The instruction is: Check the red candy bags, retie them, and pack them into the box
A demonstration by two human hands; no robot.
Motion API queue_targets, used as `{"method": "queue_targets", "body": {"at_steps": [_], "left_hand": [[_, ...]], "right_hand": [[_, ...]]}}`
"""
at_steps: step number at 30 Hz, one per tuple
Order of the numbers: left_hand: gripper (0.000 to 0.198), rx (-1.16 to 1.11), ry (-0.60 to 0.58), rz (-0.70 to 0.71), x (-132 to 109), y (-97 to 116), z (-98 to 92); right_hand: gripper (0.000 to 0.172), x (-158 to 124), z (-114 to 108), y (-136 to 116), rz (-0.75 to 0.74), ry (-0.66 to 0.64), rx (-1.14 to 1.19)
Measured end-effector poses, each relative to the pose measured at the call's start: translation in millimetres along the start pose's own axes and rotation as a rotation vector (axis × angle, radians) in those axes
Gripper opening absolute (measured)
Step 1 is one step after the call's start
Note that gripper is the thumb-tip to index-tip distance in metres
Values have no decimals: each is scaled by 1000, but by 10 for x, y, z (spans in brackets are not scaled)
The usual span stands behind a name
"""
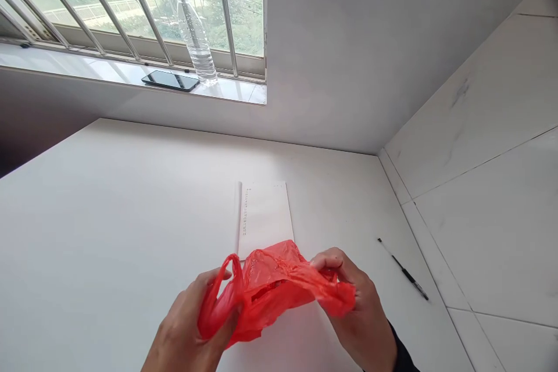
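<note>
A thin red plastic bag [274, 273] is stretched between my two hands above the white table. My left hand [187, 319] grips its left side, with one handle loop standing up by the fingers. On the other side, my right hand [355, 302] pinches the gathered right handle between thumb and fingers. The bag's mouth gapes slightly toward me, and what may lie inside is hidden. Just behind the bag, a white notebook or sheet [265, 209] with small print down its left side lies flat, its near edge partly covered by the bag.
A black-and-clear pen [403, 270] lies on the white table [131, 215] at the right, near the tiled wall [488, 186]. On the sill of the barred window stand a water bottle [196, 40] and a dark phone [170, 80].
</note>
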State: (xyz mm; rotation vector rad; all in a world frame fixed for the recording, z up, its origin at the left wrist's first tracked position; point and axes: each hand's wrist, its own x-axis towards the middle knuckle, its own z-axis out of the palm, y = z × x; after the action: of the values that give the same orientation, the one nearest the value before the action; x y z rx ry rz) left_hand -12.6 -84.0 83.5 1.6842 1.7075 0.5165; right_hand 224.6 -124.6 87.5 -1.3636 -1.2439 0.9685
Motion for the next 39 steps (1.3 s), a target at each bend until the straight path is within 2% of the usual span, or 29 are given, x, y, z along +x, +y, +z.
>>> {"method": "queue_targets", "body": {"at_steps": [2, 4, 7, 8, 9, 10, 11, 13, 15, 17, 19, 23, 25, 27, 30, 34, 36, 39], "left_hand": [[25, 50, -41, 87, 47, -9, 20], [34, 62, -49, 161, 96, -18, 22], [27, -56, 4, 138, 141, 30, -11], [20, -108, 20, 121, 144, 62, -23], [14, -141, 46, 118, 141, 97, -31], [15, -139, 83, 134, 133, 132, -32], [23, -103, 142, 179, 119, 162, -26], [44, 34, 297, 350, 82, 204, 8], [59, 176, 373, 644, 46, 224, 56], [65, 288, 302, 936, 33, 228, 93], [56, 392, 193, 1062, 54, 215, 101], [5, 509, 70, 917, 141, 115, 44], [18, 565, 40, 842, 157, 49, 28], [23, 605, 33, 790, 140, 0, 65], [15, 603, -6, 748, 76, -33, 239], [24, 578, -76, 741, 32, -62, 483], [24, 661, -43, 716, 51, -78, 490], [25, 761, 62, 699, 82, -101, 376]], "right_hand": [[17, -21, 11, 9, -23, -25, 18], [19, -28, 22, 8, -5, -26, 12], [32, -7, 28, -18, 64, -41, -45], [33, 6, 30, -30, 82, -54, -73], [26, 21, 34, -40, 94, -63, -104], [17, 35, 40, -49, 103, -63, -132], [19, 48, 48, -55, 110, -55, -150], [31, 66, 65, -61, 123, -7, -148], [29, 72, 81, -65, 142, 36, -104], [25, 69, 92, -69, 164, 77, -51], [23, 58, 94, -71, 180, 131, -19], [21, 22, 86, -44, 152, 232, -38], [18, -3, 91, -11, 125, 198, -60], [13, -27, 116, 24, 110, 155, -64], [8, -55, 179, 62, 99, 121, -52], [5, -66, 220, 82, 73, 108, -87], [4, -60, 201, 78, 82, 129, -96], [6, -50, 160, 59, 127, 117, -79]]}}
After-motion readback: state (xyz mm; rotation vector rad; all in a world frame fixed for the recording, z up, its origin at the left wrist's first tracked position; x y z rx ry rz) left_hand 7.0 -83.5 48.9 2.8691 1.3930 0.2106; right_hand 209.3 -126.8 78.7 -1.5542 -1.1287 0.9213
